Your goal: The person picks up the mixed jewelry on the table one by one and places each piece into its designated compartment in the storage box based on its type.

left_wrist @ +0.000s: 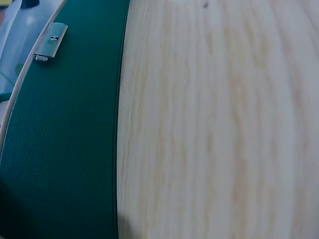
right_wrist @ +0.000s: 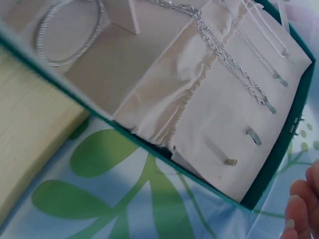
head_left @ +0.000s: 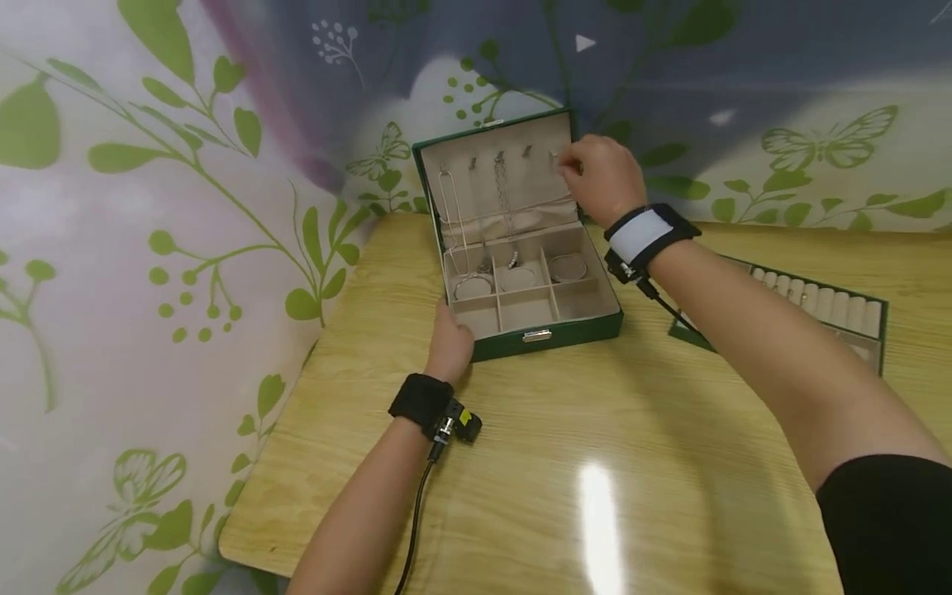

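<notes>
A green jewelry box (head_left: 573, 332) stands open on the table, its lid (head_left: 491, 121) leaning up at the back. Silver necklaces (head_left: 502, 194) hang from hooks inside the lid. Round bracelets (head_left: 568, 268) lie in the back compartments. My left hand (head_left: 449, 345) rests against the box's left front corner, its fingers partly hidden by the box wall. At the lid's right edge is my right hand (head_left: 606, 178), fingers loosely bent near the last hook; nothing shows between them. In the right wrist view its fingertips (right_wrist: 298, 211) are just beside the lid's corner, near two bare hooks (right_wrist: 253, 136).
A green ring tray (head_left: 840, 306) with cream rolls lies to the right, partly behind my right forearm. A leaf-patterned wall covering (head_left: 803, 157) rises behind and left of the wooden table (head_left: 535, 446). The box's metal clasp (left_wrist: 51, 41) faces the front.
</notes>
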Motion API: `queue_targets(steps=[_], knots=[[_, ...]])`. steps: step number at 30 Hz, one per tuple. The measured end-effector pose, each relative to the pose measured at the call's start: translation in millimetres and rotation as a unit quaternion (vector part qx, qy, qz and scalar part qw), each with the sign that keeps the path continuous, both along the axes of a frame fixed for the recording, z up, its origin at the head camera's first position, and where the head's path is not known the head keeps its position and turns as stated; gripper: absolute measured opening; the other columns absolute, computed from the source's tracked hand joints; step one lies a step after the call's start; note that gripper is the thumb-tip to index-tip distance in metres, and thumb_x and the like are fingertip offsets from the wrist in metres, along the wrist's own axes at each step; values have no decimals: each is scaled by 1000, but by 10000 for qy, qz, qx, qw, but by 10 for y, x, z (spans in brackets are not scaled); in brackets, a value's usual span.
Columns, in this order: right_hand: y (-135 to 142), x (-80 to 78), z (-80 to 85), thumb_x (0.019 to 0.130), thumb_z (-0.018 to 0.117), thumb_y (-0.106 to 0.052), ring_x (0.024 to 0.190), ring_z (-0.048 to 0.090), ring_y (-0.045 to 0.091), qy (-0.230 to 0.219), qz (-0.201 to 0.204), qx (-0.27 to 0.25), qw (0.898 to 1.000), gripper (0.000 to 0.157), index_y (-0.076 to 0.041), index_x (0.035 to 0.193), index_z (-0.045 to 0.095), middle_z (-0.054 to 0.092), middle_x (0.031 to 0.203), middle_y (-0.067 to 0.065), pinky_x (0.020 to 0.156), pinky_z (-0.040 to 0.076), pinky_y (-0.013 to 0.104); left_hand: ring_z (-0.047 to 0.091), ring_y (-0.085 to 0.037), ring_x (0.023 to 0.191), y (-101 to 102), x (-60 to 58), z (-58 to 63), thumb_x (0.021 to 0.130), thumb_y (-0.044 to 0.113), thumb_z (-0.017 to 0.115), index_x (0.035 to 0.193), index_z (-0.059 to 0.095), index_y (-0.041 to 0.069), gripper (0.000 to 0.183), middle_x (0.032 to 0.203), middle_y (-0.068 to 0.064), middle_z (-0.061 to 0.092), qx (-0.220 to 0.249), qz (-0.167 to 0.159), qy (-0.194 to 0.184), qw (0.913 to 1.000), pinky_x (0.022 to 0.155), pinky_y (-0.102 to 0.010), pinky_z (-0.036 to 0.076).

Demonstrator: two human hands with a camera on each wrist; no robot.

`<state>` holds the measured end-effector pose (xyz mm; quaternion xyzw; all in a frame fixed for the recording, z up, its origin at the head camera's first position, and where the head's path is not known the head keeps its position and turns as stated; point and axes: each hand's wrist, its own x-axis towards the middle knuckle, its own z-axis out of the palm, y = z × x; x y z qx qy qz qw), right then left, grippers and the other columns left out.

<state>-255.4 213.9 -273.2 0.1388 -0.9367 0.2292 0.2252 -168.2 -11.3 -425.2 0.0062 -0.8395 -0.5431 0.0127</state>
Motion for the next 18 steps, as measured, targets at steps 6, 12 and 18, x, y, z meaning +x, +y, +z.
queue_targets(steps=[6,12,18], knots=[[70,245,-89,95,57,-20,91,55,27,-184,152,-109,9997,23,-3,106,69,63,101,13,79,45,41,7,-29,143,-142,-12,-10,89,-6,25,147,1,-7,62,155,-22,7,-69,-45,-118,9999,115,-38,12],[68,539,-120,94,60,-19,86,55,25,151,369,-299,9988,20,-4,101,70,65,96,12,78,44,38,7,-28,143,-320,-54,52,89,-5,24,147,2,-6,62,155,-22,8,-115,-6,-157,9998,115,-38,13],[89,878,-152,93,61,-18,88,57,25,371,630,-329,9968,19,-3,98,71,66,93,10,80,45,37,5,-28,144,-495,-97,78,89,-4,24,147,-2,-5,64,155,-22,4,-79,-47,-328,9994,115,-39,12]])
